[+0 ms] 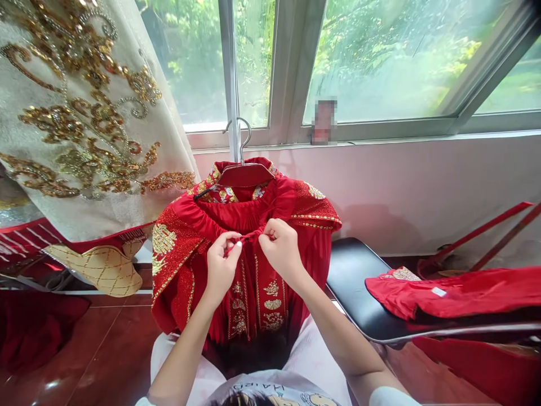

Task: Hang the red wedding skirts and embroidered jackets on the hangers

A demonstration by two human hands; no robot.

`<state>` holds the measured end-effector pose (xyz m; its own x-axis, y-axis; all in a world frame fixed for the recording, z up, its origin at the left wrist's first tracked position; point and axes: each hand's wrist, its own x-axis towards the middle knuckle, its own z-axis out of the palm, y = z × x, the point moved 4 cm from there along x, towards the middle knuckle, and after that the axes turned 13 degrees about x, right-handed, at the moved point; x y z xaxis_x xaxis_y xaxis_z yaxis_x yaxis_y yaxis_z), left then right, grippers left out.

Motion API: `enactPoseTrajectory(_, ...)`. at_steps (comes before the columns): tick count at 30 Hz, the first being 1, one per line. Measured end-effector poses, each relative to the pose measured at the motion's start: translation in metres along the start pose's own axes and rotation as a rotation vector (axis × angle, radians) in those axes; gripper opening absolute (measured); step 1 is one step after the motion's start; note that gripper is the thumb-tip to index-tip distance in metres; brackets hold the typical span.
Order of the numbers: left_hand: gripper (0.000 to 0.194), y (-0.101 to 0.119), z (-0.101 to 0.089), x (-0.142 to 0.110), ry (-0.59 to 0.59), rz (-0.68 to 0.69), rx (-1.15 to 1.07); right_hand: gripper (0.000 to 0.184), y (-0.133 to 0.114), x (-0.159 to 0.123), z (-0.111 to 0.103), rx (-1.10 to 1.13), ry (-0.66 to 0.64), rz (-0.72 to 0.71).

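Observation:
A red garment (177, 282) with gold embroidery hangs in front of me on a hanger (245, 176) with a metal hook. Its gathered red waistband or neckline (236, 213) sags below the hanger. At the front edge, my left hand (223, 262) pinches a thin red cord or twisted strip of cloth (249, 235). Just to the right, my right hand (279, 248) is closed on the same strip, its fingers curled inward. Only a short stretch shows between the hands. Below them, two embroidered front bands (274, 304) hang side by side.
A cream cloth with gold sequins (84, 113) hangs at left, above a quilted gold piece (99, 270). On the right, a black chair (359, 282) bears a folded red garment (465, 287). Red poles (486, 231) lean by the wall. A window (380, 67) is behind.

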<state>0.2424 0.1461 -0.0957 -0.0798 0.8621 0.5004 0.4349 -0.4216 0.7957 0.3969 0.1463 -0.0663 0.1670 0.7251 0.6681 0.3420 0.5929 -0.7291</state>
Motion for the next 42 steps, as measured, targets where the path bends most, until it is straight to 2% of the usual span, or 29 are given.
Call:
enactPoseTrajectory(4,0.015,0.023,-0.015,0.005,0.041,0.027,-0.042,0.032,-0.013,-0.002,-0.005,0.007,-0.196,0.006)
enactPoseTrajectory(6,0.015,0.036,-0.023,0.007,-0.009,0.069,-0.042,0.040,-0.027,-0.002,-0.019,0.016,-0.289,-0.045)
enactPoseTrajectory(8,0.015,0.048,-0.033,0.010,-0.053,0.120,-0.022,0.043,-0.041,0.002,-0.037,0.006,-0.318,-0.115)
enactPoseTrajectory(10,0.017,0.055,-0.047,0.017,-0.011,0.167,0.019,0.045,-0.046,0.012,-0.054,-0.017,-0.313,-0.156)
enactPoseTrajectory(12,0.020,0.051,-0.061,0.029,0.089,0.193,0.056,0.045,-0.040,0.026,-0.064,-0.012,-0.301,-0.135)
enactPoseTrajectory(14,0.023,0.041,-0.071,0.042,0.163,0.201,0.083,0.045,-0.022,0.040,-0.067,0.021,-0.284,-0.070)
enactPoseTrajectory(17,0.026,0.023,-0.076,0.057,0.166,0.204,0.091,0.047,0.006,0.055,-0.063,0.107,-0.278,0.044)
enactPoseTrajectory(19,0.024,0.018,-0.078,0.058,0.069,0.212,0.074,0.048,0.019,0.059,-0.059,0.176,-0.267,0.129)
enactPoseTrajectory(22,0.016,0.023,-0.082,0.047,-0.222,0.245,0.131,0.044,0.023,0.061,-0.057,0.218,-0.240,0.254)
enactPoseTrajectory(24,0.013,0.029,-0.087,0.035,-0.375,0.265,0.309,0.029,0.020,0.061,-0.056,0.208,-0.339,0.382)
enactPoseTrajectory(25,0.012,0.032,-0.090,0.030,-0.390,0.276,0.432,0.019,0.019,0.060,-0.054,0.208,-0.448,0.471)
enactPoseTrajectory(26,0.013,0.035,-0.094,0.027,-0.354,0.289,0.565,0.010,0.018,0.058,-0.050,0.213,-0.589,0.561)
enactPoseTrajectory(27,0.015,0.037,-0.098,0.025,-0.265,0.301,0.691,0.007,0.017,0.055,-0.047,0.221,-0.744,0.638)
enactPoseTrajectory(29,0.018,0.042,-0.105,0.025,0.028,0.331,0.870,0.016,0.013,0.049,-0.039,0.247,-1.004,0.686)
enactPoseTrajectory(30,0.019,0.044,-0.105,0.026,0.188,0.348,0.904,0.019,0.012,0.048,-0.035,0.274,-1.068,0.654)
enactPoseTrajectory(31,0.018,0.046,-0.104,0.027,0.328,0.362,0.906,0.021,0.011,0.048,-0.031,0.316,-1.078,0.596)
enactPoseTrajectory(32,0.017,0.047,-0.100,0.029,0.445,0.375,0.879,0.023,0.010,0.049,-0.027,0.374,-1.035,0.526)
enactPoseTrajectory(34,0.011,0.050,-0.088,0.033,0.606,0.401,0.756,0.024,0.009,0.053,-0.021,0.502,-0.842,0.384)
enactPoseTrajectory(36,0.007,0.052,-0.071,0.038,0.659,0.405,0.546,0.025,0.010,0.055,-0.016,0.590,-0.631,0.277)
enactPoseTrajectory(37,0.009,0.054,-0.060,0.041,0.616,0.393,0.417,0.024,0.010,0.055,-0.013,0.616,-0.545,0.231)
enactPoseTrajectory(38,0.012,0.055,-0.049,0.044,0.518,0.368,0.287,0.023,0.010,0.054,-0.010,0.630,-0.470,0.180)
enactPoseTrajectory(41,0.022,0.057,-0.016,0.050,0.136,0.253,0.020,0.018,0.007,0.051,-0.004,0.555,-0.289,-0.047)
enactPoseTrajectory(42,0.024,0.057,-0.010,0.051,0.050,0.222,-0.017,0.018,0.005,0.050,-0.002,0.482,-0.246,-0.142)
